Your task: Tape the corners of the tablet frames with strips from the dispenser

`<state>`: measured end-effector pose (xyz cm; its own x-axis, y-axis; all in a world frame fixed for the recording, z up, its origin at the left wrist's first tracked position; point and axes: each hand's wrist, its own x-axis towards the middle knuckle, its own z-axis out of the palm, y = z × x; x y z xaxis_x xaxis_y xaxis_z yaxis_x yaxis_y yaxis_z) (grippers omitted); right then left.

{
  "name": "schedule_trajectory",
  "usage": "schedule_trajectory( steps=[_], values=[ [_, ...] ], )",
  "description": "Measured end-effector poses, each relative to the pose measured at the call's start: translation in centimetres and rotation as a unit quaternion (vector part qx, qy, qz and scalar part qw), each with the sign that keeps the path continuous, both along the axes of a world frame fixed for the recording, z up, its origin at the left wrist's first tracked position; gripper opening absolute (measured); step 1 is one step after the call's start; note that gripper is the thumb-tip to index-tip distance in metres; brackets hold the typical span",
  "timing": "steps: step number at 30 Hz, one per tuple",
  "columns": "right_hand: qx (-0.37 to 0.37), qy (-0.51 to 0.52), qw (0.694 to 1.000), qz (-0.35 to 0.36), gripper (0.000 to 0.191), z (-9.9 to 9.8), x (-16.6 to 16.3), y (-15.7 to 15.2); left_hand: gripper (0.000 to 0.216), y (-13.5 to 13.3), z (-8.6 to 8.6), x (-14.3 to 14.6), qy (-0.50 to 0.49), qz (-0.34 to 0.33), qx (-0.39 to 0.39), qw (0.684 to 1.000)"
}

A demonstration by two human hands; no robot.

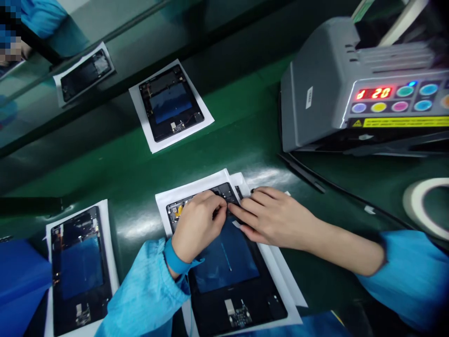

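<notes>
Item one, my landmark: an opened tablet chassis (pixel 228 281), a flat black rectangular shell with a glossy blue battery panel at its centre and a small circuit board near its close edge, lying on a white paper sheet (pixel 168 199) on the smooth dark green belt (pixel 245 135). My left hand (pixel 196 224) rests on the upper left part of this chassis, fingers curled inward and pinched against something at its top edge; what they press is too small to tell. My right hand (pixel 271 215) lies flat-fingered along the upper right corner, fingertips meeting those of the left, with a small pale tab (pixel 236 224) just below them on the blue panel; whether it grips anything I cannot tell. Both forearms wear loose light-blue sleeves, the left with an elastic cuff. Left of the chassis: a second tablet chassis (pixel 79 269) of the same make, also on white paper. Beyond it, up the belt: a third tablet chassis (pixel 171 103) on paper, tilted, and further off to the left a fourth unit (pixel 86 72), dimmer, under a glassy ledge. Right of and beyond the chassis: a grey boxy tape dispenser machine (pixel 315 89) with a red numeric display, round coloured buttons and a yellow warning strip. Right of the chassis: a white tape roll (pixel 414 201), ring-shaped, partly cut by the frame.
</notes>
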<state>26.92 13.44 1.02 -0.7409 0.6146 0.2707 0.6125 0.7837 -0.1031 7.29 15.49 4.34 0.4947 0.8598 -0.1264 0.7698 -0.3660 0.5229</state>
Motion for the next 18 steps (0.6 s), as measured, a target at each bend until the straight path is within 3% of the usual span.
schedule_trajectory(
  steps=[4, 8, 18],
  values=[
    [-0.032, 0.051, 0.998, -0.021, 0.027, -0.1, -0.2, 0.0, 0.012, -0.1, -0.1, -0.2, -0.002, -0.005, 0.013, 1.0],
    [0.001, 0.119, 0.99, -0.078, 0.021, -0.4, -0.5, 0.6, 0.012, -0.2, -0.4, -0.3, -0.007, -0.012, 0.019, 1.0],
    [0.013, 0.095, 0.991, -0.092, 0.016, -0.6, -1.0, 1.1, 0.013, -0.2, -0.8, -0.4, -0.02, -0.01, 0.013, 1.0]
  ],
)
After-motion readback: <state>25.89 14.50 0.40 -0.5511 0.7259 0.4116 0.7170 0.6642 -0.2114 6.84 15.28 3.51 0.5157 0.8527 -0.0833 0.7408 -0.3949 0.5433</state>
